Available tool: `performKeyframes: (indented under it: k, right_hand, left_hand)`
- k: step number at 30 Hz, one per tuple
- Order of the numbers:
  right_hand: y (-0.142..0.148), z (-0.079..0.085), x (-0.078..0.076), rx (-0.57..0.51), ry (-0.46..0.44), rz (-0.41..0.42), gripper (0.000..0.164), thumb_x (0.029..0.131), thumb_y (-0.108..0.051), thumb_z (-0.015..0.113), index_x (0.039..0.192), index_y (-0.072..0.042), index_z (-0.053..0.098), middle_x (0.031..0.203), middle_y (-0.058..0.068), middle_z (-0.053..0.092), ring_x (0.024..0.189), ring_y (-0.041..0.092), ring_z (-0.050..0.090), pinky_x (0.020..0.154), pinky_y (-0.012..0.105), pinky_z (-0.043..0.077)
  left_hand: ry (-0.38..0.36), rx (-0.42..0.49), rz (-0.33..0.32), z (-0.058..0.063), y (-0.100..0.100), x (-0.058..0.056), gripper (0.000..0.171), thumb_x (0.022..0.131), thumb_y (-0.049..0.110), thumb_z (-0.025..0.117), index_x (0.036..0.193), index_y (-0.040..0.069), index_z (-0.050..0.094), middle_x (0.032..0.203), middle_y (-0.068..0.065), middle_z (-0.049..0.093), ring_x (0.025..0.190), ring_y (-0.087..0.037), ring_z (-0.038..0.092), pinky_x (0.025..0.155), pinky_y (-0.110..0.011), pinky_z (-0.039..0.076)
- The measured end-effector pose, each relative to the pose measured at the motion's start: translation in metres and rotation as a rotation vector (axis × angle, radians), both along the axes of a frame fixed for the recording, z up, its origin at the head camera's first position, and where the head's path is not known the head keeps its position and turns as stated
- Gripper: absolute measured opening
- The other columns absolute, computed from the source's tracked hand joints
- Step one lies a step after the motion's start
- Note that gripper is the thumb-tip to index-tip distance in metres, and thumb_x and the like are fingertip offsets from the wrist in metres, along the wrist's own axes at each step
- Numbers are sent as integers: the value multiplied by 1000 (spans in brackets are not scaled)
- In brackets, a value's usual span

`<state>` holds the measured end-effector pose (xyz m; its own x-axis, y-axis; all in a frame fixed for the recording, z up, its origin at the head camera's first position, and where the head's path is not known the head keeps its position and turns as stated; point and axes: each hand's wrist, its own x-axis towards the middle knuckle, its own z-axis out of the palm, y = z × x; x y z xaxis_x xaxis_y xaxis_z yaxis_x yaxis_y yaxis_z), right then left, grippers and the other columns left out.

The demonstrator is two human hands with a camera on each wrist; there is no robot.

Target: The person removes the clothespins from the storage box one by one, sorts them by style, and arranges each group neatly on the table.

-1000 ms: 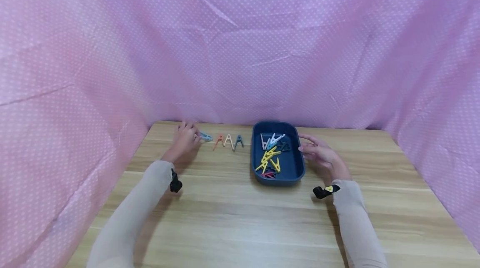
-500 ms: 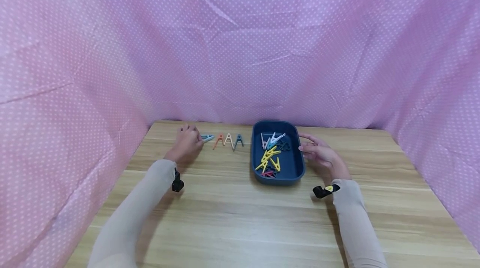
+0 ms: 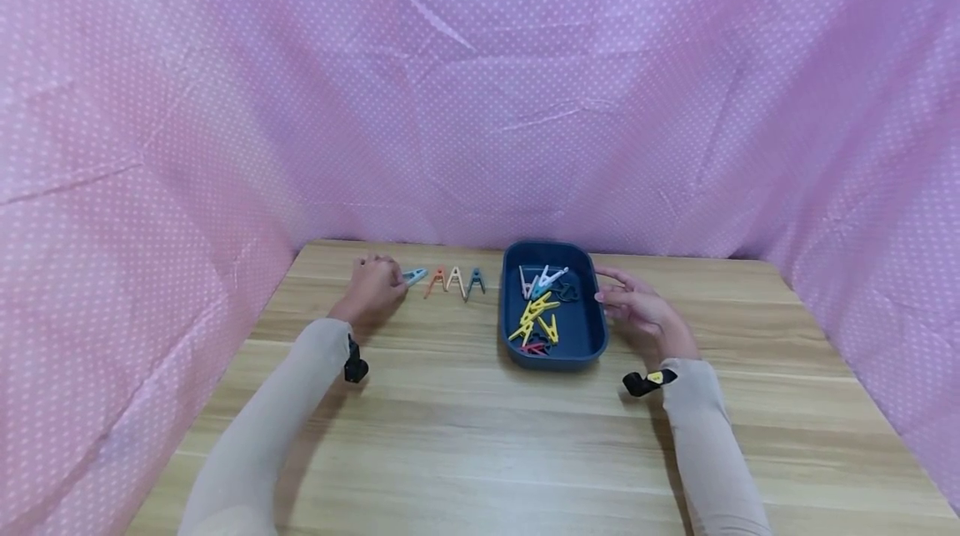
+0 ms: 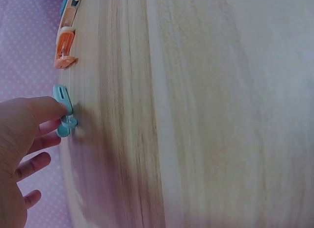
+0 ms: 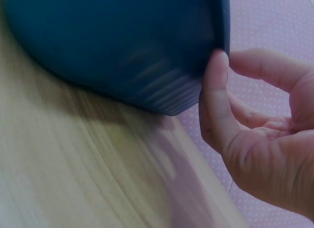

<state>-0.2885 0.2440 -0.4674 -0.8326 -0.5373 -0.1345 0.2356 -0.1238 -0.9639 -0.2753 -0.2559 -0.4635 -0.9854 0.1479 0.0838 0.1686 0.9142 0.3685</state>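
Note:
A light blue clothespin (image 3: 416, 276) lies at the far left of the table, pinched between the thumb and fingers of my left hand (image 3: 377, 284); in the left wrist view the other fingers are spread. To its right, an orange clothespin (image 3: 436, 280), a cream one (image 3: 455, 278) and a dark blue one (image 3: 476, 282) form a row, spaced slightly apart. Right of them sits a dark blue bin (image 3: 558, 363). Against its right side, my right hand (image 3: 643, 307) touches the outer wall near the rim with loosely bent fingers.
Inside the bin are several yellow clothespins (image 3: 542, 303), a white one (image 3: 553, 276), a red one (image 3: 534, 348) and dark green ones. A pink dotted curtain (image 3: 480, 144) hangs around the wooden table (image 3: 480, 436).
My left hand has shifted a little to the right with the light blue clothespin, which has also turned slightly. The right hand and the bin stay in place.

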Motion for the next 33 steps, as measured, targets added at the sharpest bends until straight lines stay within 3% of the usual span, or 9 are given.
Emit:
performKeyframes:
  k: [10,23,33]
  right_hand:
    - [1,-2,3,4,1,0,57,102,9,46,153,-1,25,97,-4,71,90,5,69,83,22,57]
    - [0,-1,1,1,15,-1,57,101,9,46,153,-2,27,96,-4,72,89,5,69,82,22,57]
    - [0,2,2,10,3,-13,57,102,9,46,154,-1,25,99,-3,73,89,5,69,81,22,58]
  left_hand:
    - [-4,16,-3,-2,6,0,19,91,30,75,78,18,70,81,2,66,93,-26,50,102,-53,25]
    - [13,-17,-47,1,13,4,28,87,40,78,95,13,75,92,-1,71,98,-27,54,97,-50,27]
    - [6,-36,-71,5,15,8,28,90,37,76,103,13,75,100,-5,68,101,-29,51,94,-51,29]
